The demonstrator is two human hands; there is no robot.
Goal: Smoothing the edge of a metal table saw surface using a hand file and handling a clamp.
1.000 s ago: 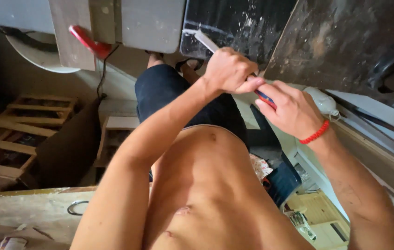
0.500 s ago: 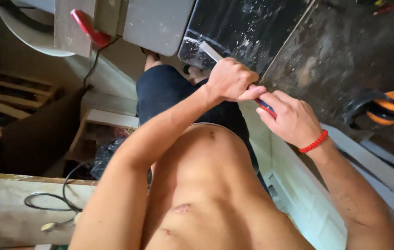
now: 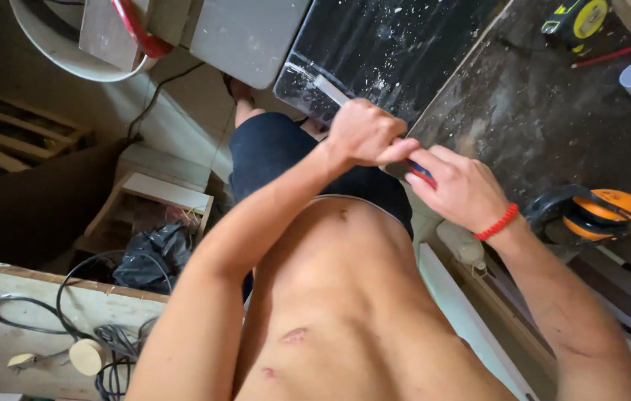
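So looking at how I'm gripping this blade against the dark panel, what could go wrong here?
The left hand is clenched around the pale blade itself, so a slip could cut the palm. The right hand pinches the red-and-blue handle close to the left thumb, so a jerk might jam the fingers together. Chips litter the dark panel and the torso is bare, so flying bits may hit skin.

I held a slim tool (image 3: pixel 360 119) — its red-and-blue handle pinched low, its pale flat blade angled up-left from my fist onto a dark, white-flecked panel (image 3: pixel 397 52).
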